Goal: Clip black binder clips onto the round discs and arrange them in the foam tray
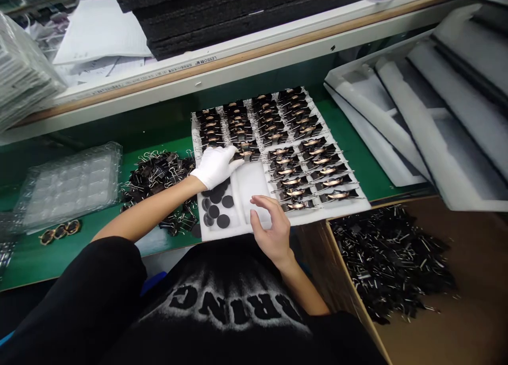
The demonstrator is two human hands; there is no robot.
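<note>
My left hand [216, 166], in a white glove, reaches over the white foam tray [254, 175]. Its thumb and forefinger close on the left end of a black binder clip [248, 152], which is clamped round a small gold-coloured piece. Rows of similar clipped pieces [331, 169] fill the tray's back and right compartments. Loose black discs [223, 220] lie in the front left compartment, just below my left hand. Over the tray's front edge hovers my bare right hand [272, 227], fingers curved apart and holding nothing.
Left of the tray lies a heap of loose binder clips [159, 177]. Farther left are a clear plastic tray [71, 182] and gold ring-like parts [60, 231]. More foam trays [420, 106] lean at the right, above a cardboard box [472, 280] of binder clips. A shelf edge [238, 63] runs behind.
</note>
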